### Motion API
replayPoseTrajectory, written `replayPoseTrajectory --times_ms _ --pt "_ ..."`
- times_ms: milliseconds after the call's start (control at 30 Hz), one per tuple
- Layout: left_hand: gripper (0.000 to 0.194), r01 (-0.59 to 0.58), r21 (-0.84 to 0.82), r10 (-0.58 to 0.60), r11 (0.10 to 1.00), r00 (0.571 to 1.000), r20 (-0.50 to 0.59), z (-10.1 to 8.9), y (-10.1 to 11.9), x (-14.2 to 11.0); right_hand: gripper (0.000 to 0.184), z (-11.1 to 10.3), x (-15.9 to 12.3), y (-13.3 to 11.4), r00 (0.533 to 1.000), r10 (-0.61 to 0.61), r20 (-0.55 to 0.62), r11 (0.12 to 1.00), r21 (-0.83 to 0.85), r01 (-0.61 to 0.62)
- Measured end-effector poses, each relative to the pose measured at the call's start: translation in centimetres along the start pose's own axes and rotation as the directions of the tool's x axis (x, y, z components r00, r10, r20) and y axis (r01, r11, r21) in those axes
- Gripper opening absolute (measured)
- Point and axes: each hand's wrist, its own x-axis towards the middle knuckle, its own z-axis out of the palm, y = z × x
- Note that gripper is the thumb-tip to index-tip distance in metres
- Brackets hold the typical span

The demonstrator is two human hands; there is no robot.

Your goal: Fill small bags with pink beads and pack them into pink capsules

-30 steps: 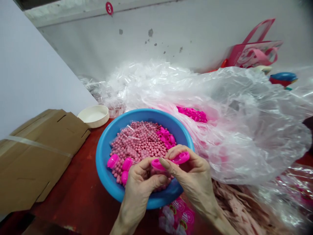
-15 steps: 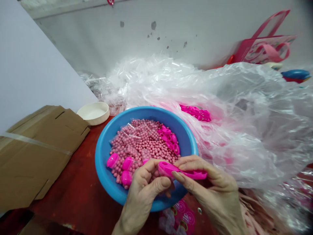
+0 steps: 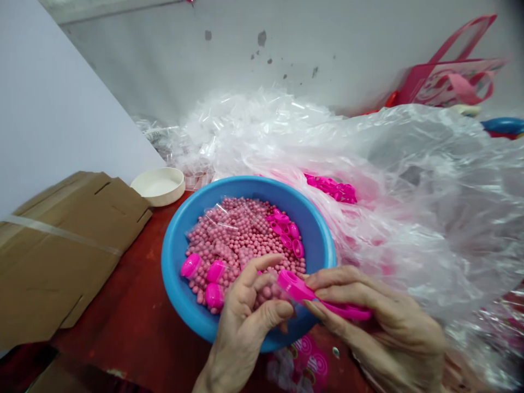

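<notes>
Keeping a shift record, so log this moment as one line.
right hand: pinches pink plastic piece | left hand: fingers spread above pink beads | blue basin: holds beads

Basin [image 3: 177, 267]: bright blue. Beads [image 3: 233, 234]: matte dusty pink. Capsules [image 3: 215, 271]: glossy magenta. Table [image 3: 123, 295]: dark red. Carton [image 3: 69, 273]: plain brown, crossed by pale tape [image 3: 61, 234]. Sheeting [image 3: 409, 158]: clear, tinged pink. Tote bag [image 3: 450, 82]: pink, patterned.
</notes>
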Motion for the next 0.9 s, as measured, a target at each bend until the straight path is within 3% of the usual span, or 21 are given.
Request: replayPoseTrajectory --times_ms 100,300,433,533,700,900 --pt "0.028 -0.017 0.088 0.016 0.996 1.0 0.014 0.0 0.2 -0.2 0.018 -0.6 -0.2 0.1 0.997 -0.028 0.078 0.998 -0.049 0.031" --pt "0.026 0.009 0.034 -0.013 0.999 0.992 0.125 -0.2 0.3 -0.6 0.024 0.4 -0.2 -0.4 0.997 -0.073 0.036 0.996 -0.045 0.074" --pt "0.031 -0.017 -0.007 0.018 1.0 0.994 0.104 -0.1 0.1 -0.6 0.019 0.1 0.7 -0.6 0.988 -0.1 0.119 0.995 -0.009 0.102" --pt "0.022 -0.049 0.01 0.048 0.999 0.994 0.101 -0.2 -0.1 -0.5 0.012 -0.3 1.0 -0.6 0.977 -0.132 0.169 0.989 -0.036 0.14" --pt "0.02 -0.009 -0.05 0.014 0.999 0.994 0.108 -0.5 -0.4 -0.6 0.028 -0.2 0.7 -1.2 0.952 -0.244 0.186 0.929 -0.237 0.285" --pt "0.022 -0.073 -0.094 0.08 0.993 0.994 0.08 -0.1 -0.2 -0.6 0.041 1.6 -0.4 -1.5 0.937 -0.29 0.197 0.825 -0.445 0.349"
